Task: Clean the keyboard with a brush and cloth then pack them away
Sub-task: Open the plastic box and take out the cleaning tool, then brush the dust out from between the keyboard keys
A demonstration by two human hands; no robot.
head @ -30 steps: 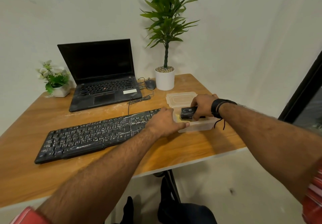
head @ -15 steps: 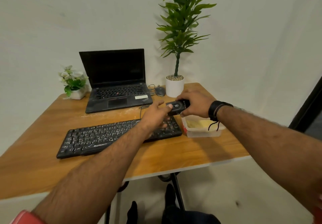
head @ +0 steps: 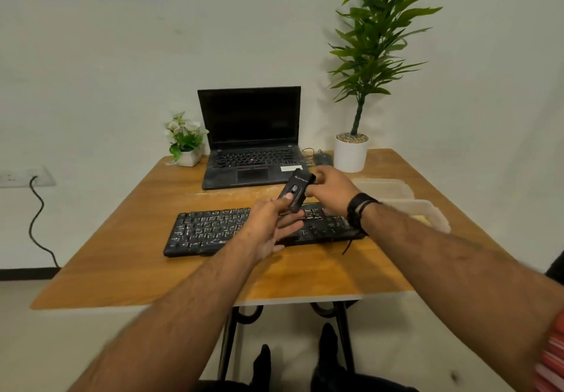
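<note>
A black keyboard (head: 213, 229) lies across the middle of the wooden table (head: 128, 257). Above its right half I hold a small black brush case (head: 297, 188) with both hands. My left hand (head: 268, 226) pinches its near end, thumb on top, the other fingers spread loosely below. My right hand (head: 331, 191) grips its far end. A clear plastic box (head: 427, 214) stands at the table's right with something yellow, perhaps the cloth (head: 422, 219), inside. Its lid (head: 384, 188) lies just behind it.
An open black laptop (head: 250, 147) sits at the back, with a mouse (head: 322, 158) and a tall plant in a white pot (head: 351, 155) to its right and a small flower pot (head: 187, 152) to its left. A wall socket with a cable (head: 33, 208) is at the left.
The black brush case came out of the plastic box in my right hand and moved left over the keyboard. My left hand left the box's edge and took the case's near end. The view shifted.
</note>
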